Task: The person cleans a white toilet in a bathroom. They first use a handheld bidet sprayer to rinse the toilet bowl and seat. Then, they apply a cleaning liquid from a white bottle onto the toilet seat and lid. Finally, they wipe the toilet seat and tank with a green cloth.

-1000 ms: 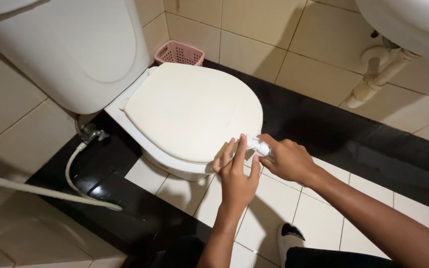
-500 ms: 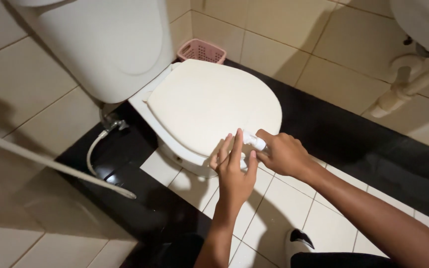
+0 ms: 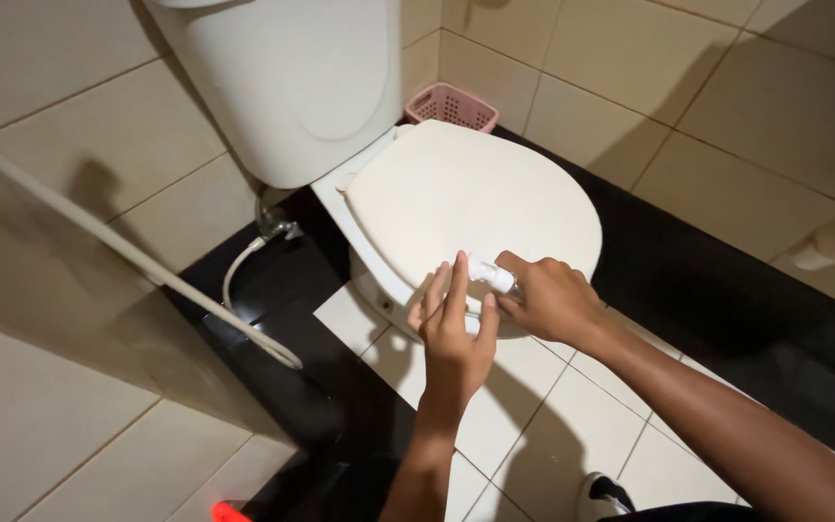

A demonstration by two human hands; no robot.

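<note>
Right hand [image 3: 551, 300] grips a small white bottle [image 3: 491, 275], nozzle pointing left.

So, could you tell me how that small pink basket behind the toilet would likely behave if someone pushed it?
The pink basket looks like thin, perforated plastic, so it is probably light and would slide easily on the smooth floor tiles. Being low and wide, it seems unlikely to tip, though the wall behind would stop it.

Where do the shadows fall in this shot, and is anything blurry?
Head view: warm, dim light; the arms' shadows fall on the floor tiles below the left hand and right hand; the tank shades the wall behind it; the small white object and toilet lid look sharp; straight edges bow slightly near the frame's sides.
</note>
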